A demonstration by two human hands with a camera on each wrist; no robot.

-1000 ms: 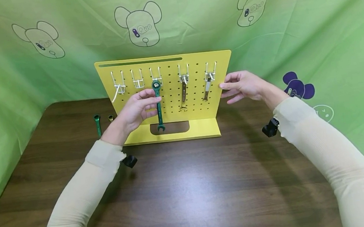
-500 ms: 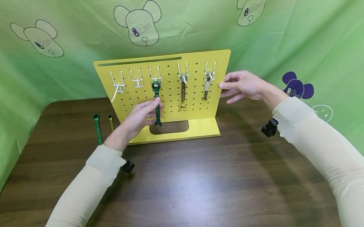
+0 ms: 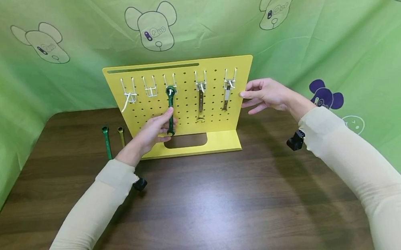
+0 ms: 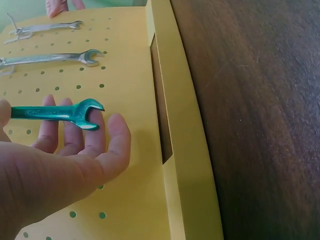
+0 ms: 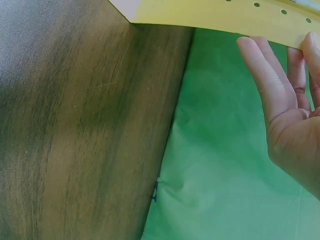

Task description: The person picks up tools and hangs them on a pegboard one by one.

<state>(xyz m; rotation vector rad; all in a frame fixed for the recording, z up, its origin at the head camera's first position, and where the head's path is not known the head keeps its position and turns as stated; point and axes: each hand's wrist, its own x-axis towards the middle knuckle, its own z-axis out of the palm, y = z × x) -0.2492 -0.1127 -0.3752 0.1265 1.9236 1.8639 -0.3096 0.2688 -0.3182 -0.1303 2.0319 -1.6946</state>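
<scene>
My left hand [image 3: 150,133] holds a green ratchet combination wrench [image 3: 170,103] upright between thumb and fingers. Its ring end is at the third white hook [image 3: 169,79] of the yellow pegboard [image 3: 185,118], the hook's tip showing in the ring. In the left wrist view the open end of the green wrench [image 4: 82,114] points down past the curled fingers. My right hand [image 3: 268,94] grips the board's right edge, thumb at the front and fingers partly hidden behind. Two silver wrenches, one in the middle [image 3: 201,100] and one farther right [image 3: 226,96], hang from hooks.
On the brown table [image 3: 208,204], left of the board, lie another green wrench [image 3: 107,142] and a gold-coloured wrench [image 3: 121,136]. The two leftmost hooks, one long [image 3: 129,96] and one short [image 3: 151,91], hold nothing. A green printed curtain [image 3: 205,24] hangs close behind.
My left hand has slid lower on the green wrench, and its ring end has risen slightly to the third hook. The right hand stays at the board's edge.
</scene>
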